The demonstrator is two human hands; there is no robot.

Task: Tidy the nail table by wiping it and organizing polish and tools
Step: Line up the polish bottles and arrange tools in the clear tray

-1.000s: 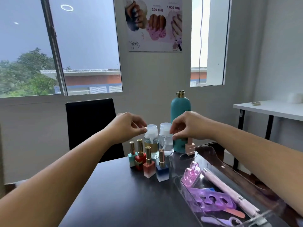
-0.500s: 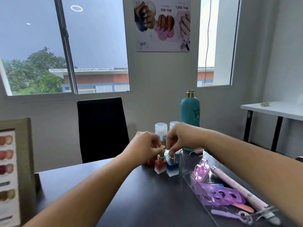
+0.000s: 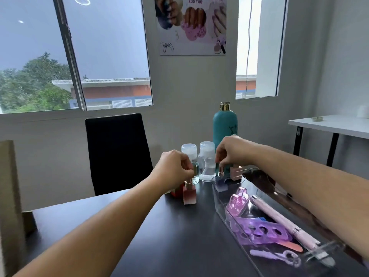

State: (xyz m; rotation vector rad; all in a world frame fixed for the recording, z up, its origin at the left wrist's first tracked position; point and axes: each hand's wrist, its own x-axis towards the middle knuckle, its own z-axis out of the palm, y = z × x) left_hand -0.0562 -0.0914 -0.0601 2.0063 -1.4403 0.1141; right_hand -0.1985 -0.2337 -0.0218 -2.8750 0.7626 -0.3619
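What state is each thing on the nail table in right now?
Pink polish: upright on table, cap pinched by left hand.
Blue polish: upright at tray far end, cap pinched by right hand.
Teal bottle: upright, capped.
Clear bottles: upright, capped.

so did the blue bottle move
Yes, the blue bottle went right, from beside the pink bottle to the tray's far end, in the right hand.

A nail salon is being indicated by a priced manicure poster, polish bottles and a tool tray.
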